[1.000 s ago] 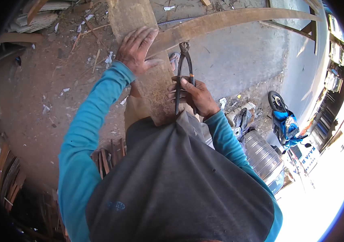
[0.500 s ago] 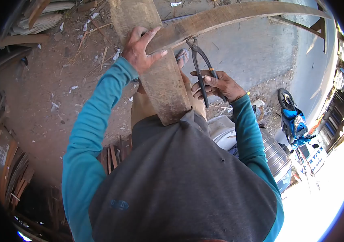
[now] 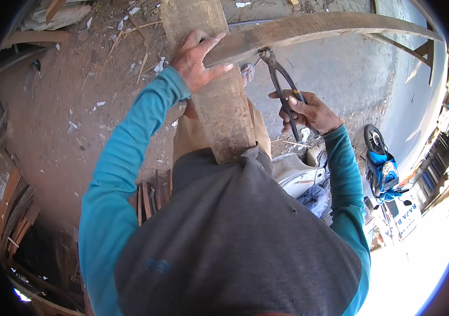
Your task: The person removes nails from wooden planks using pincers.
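Note:
My left hand (image 3: 199, 60) lies on a wide wooden plank (image 3: 224, 113), fingers spread, near where a long wooden beam (image 3: 314, 27) meets it. The plank's near end rests against the front of my shirt. In my right hand (image 3: 309, 113) is a pair of dark end-cutting pincers (image 3: 281, 79), gripped by the handles. The pincers' jaws touch the near edge of the beam, just right of the plank. Whether a nail sits between the jaws is too small to tell.
A blue motorbike (image 3: 382, 163) stands at the right beside the paved ground. Stacked wood (image 3: 21, 210) lies at the left, with more boards (image 3: 150, 200) below the plank. A white container (image 3: 295, 174) and a bluish cloth (image 3: 314, 200) are near my right arm. Debris litters the dirt.
Plank, beam and both hands appear shifted slightly right in view. The pincers' handles look a little closer together and tilt more to the right, their jaws still at the beam's edge.

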Tool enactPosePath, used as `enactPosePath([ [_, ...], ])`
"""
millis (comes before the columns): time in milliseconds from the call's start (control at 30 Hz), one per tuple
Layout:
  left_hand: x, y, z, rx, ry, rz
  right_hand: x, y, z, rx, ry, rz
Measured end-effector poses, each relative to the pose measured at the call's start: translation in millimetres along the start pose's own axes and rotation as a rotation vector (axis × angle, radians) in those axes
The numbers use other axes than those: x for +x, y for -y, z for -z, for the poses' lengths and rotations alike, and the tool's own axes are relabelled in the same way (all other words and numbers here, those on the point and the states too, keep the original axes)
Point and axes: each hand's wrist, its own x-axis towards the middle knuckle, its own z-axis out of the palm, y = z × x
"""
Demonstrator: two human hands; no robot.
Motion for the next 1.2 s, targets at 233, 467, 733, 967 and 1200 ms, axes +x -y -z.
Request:
enactPosePath([
  [233,-3.1,2.0,-6.8,0.079,-0.11,-0.121,24.6,-29.8,-93.2,0.609,-0.137,-0.067],
  [467,-2.3,4.2,-22.0,0.015,-0.238,-0.039,40.3,-30.9,-136.4,0.68,-0.329,0.066],
  [733,-1.3,1.1,-21.2,0.025,-0.243,-0.042,95.3,-32.9,-194.7,0.876,-0.505,0.293],
  [967,4.2,11.1,-17.0,-0.057,-0.174,-0.049,135.8,-29.8,-216.1,1.056,-0.532,0.555],
  [1200,-0.5,2.0,-10.7,0.117,-0.135,-0.09,67.0,-54.3,-170.0,0.496,-0.501,0.332],
])
